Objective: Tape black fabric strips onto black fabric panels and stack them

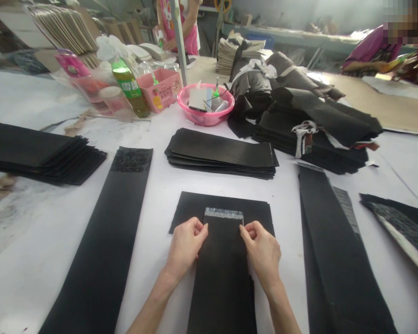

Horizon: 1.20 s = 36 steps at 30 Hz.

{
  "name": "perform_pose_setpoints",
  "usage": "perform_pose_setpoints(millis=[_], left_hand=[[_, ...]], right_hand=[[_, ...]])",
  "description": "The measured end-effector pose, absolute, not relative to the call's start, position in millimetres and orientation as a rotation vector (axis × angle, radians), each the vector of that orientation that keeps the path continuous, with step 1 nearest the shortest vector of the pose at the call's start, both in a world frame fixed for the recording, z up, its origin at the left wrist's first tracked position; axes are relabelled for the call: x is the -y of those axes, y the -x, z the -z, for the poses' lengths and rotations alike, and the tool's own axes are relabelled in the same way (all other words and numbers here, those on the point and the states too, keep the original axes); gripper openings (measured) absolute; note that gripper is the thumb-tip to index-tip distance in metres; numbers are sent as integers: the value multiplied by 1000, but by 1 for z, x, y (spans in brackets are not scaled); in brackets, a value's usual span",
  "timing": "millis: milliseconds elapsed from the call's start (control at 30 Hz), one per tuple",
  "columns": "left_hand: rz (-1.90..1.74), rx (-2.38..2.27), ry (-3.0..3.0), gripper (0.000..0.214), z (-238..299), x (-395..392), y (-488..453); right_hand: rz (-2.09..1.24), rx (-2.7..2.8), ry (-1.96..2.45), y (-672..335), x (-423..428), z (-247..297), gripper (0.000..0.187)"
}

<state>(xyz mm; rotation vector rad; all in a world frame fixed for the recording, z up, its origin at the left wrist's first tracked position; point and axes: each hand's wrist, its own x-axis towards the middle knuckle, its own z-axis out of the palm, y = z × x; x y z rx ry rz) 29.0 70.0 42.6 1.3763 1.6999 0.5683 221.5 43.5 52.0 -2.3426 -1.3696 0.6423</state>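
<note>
A long black strip point(221, 278) runs away from me, with a shiny greyish band across its far end. My left hand point(185, 243) pinches its left edge near that end. On the opposite edge, my right hand point(262, 248) has thumb and finger closed on the same strip. Beneath the strip's far end lies a wider black sheet point(190, 208), flat on the white table point(156, 241). Just beyond it rests a stack of black rectangular pieces point(219, 148).
Long black strips lie at left point(104, 246) and right point(337, 250). Another black stack point(38, 153) sits far left. A pink basin point(206, 116), pink box point(160, 90) and green-labelled bottle point(130, 88) stand behind. Black bundles point(313, 120) are back right. Two people work beyond.
</note>
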Motion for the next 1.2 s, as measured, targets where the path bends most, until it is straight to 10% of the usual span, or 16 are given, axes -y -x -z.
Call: perform_pose_setpoints(millis=[1200], left_hand=[[-480, -1819, -1664, 27, -46, -72, -30]], right_hand=[[-625, 1393, 2358, -223, -44, -51, 23]])
